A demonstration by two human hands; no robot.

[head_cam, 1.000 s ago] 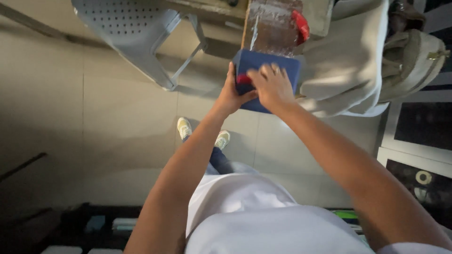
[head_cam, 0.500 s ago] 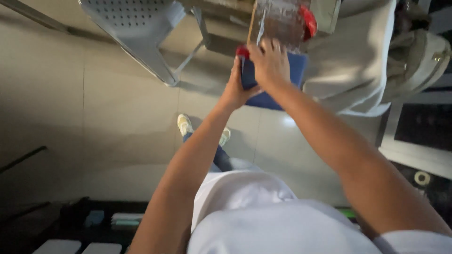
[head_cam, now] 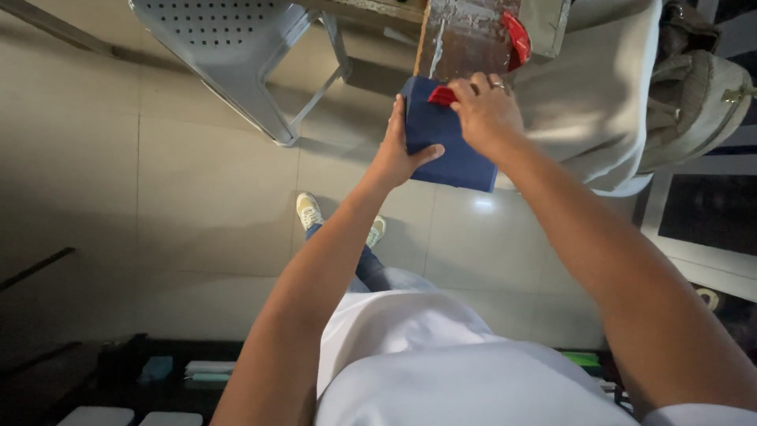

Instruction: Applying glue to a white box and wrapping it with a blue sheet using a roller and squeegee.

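Dark blue rectangular cloth-covered block [head_cam: 441,134] is gripped at its side by left hand [head_cam: 394,154], while right hand [head_cam: 487,110] pinches a small red piece [head_cam: 441,95] under its fingertips, which needs steady pressing.

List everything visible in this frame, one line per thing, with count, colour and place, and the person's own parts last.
blue box: 1, dark blue, top centre, held between both hands
red piece: 1, red, at the box's top edge under the right fingers
wet board: 1, brown and glistening, just above the box
red disc: 1, red, at the board's right edge
plastic chair: 1, grey with a perforated seat, top left
draped cloth: 1, off-white, right of the box
bag: 1, beige, top right
tiled floor: pale beige, left and centre
shoes: 2, yellowish, below the box
white shirt: 1, bottom centre
left hand: on the box's left side
right hand: at the box's top, on the red piece
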